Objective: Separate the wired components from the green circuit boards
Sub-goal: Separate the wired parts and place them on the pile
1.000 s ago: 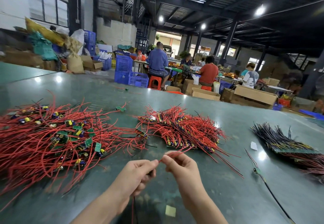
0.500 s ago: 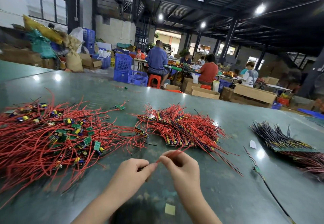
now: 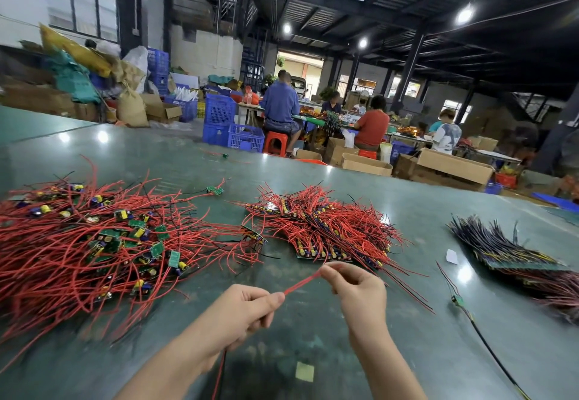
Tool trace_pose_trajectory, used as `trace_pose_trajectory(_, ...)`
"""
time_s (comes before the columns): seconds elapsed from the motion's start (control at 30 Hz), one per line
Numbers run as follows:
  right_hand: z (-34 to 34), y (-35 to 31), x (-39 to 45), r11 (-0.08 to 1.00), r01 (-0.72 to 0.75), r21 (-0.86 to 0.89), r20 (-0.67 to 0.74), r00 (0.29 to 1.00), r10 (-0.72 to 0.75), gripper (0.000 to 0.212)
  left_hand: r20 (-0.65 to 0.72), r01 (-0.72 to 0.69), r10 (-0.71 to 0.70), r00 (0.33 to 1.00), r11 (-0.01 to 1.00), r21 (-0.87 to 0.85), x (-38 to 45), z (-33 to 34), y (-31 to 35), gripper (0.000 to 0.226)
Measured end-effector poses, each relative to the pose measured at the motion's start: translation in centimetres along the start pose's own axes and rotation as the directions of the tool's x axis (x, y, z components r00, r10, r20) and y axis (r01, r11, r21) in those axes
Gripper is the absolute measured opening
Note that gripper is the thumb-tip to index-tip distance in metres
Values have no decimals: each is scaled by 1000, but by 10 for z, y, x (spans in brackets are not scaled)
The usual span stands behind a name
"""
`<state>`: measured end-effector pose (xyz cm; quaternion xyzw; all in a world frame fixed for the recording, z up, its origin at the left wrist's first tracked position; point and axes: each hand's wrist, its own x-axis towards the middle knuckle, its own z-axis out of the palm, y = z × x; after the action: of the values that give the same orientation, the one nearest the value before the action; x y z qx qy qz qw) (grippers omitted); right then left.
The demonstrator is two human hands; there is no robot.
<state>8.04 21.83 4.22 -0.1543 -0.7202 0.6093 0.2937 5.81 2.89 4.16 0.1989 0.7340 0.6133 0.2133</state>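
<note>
Between my two hands, just above the green tabletop [image 3: 391,199], I see one red wire [image 3: 303,281] drawn taut and slanting up from left to right. Its colour matches the loose pile of red wires with small green circuit boards [image 3: 94,243] lying to the left. A second pile, red wires on board strips [image 3: 322,230], lies directly beyond my hands. A dark-wired stack [image 3: 507,249] sits well apart at right.

Left hand [image 3: 241,315]: fingers curled, thumb pressed against the forefinger, grip closed on the lower end of the wire; a red strand hangs below the fist.

Right hand [image 3: 360,293]: raised higher, fingers bent, fingertips pinching the upper end of the wire.

A single black-leaded board [image 3: 458,301] lies on the tabletop to the right of my right hand.
</note>
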Motion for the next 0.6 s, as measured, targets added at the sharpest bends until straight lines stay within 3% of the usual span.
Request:
trace_pose_trajectory(0.13,-6,-1,3,990,71,-119,22,997,-69,19,-35,-4,6,999,998,67,2,-7,-4,49)
trace_pose_trajectory(0.2,-5,0,2,965,128,-231,16,992,-127,22,-107,-31,59,993,968,251,5,-9,-8,50)
trace_pose_trajectory(0.3,-4,3,1,952,146,-270,-16,988,-156,26,-190,-25,171,967,802,597,9,-5,-14,43)
trace_pose_trajectory(0.37,-6,5,4,954,140,-265,-22,988,-151,22,-229,-4,226,947,719,695,9,-3,-17,40)
trace_pose_trajectory(0.4,-6,6,6,960,131,-246,-15,990,-139,19,-221,-13,227,948,725,689,9,-3,-17,42)
trace_pose_trajectory(0.47,-5,9,7,986,84,-147,28,996,-80,14,-173,-30,134,976,866,499,8,-5,-14,49)
trace_pose_trajectory(0.53,-4,11,7,1000,11,-14,79,997,-9,12,-65,96,-88,994,988,120,5,-8,-7,54)
trace_pose_trajectory(0.6,-1,12,7,984,-74,164,89,994,60,15,153,283,-247,957,910,-303,4,-12,-2,47)
